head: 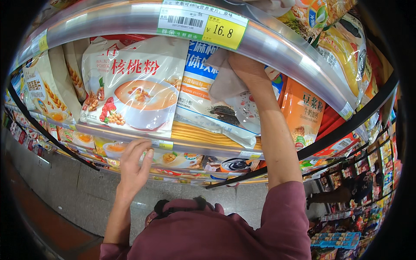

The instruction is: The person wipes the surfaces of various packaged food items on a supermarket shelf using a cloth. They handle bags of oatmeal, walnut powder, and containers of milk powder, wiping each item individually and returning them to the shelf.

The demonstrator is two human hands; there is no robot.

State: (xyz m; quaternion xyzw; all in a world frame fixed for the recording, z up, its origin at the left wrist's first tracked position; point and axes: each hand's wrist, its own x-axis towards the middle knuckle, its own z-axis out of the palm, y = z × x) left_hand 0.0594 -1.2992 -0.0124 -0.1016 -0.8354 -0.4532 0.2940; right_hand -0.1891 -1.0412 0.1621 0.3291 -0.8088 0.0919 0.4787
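Observation:
My right hand (248, 70) reaches under the clear price rail of the upper shelf and grips a greyish-pink cloth (224, 83). The cloth lies against a blue and white bag of powdered drink mix (201, 109), hiding part of its front. Left of that bag stands a large white plastic bag (139, 81) picturing a bowl of porridge. My left hand (136, 161) is at the front edge of the lower shelf (208, 148), below the white bag. Its fingers are loosely bent with nothing in them; whether they touch the edge I cannot tell.
An orange pouch (302, 112) stands right of my forearm, and cereal bags (47, 87) stand at the left. A price tag (203, 24) hangs on the upper rail (273, 42). More stocked shelves run below and at right, where a person (351, 190) is partly visible. Tiled floor (81, 191) lies below.

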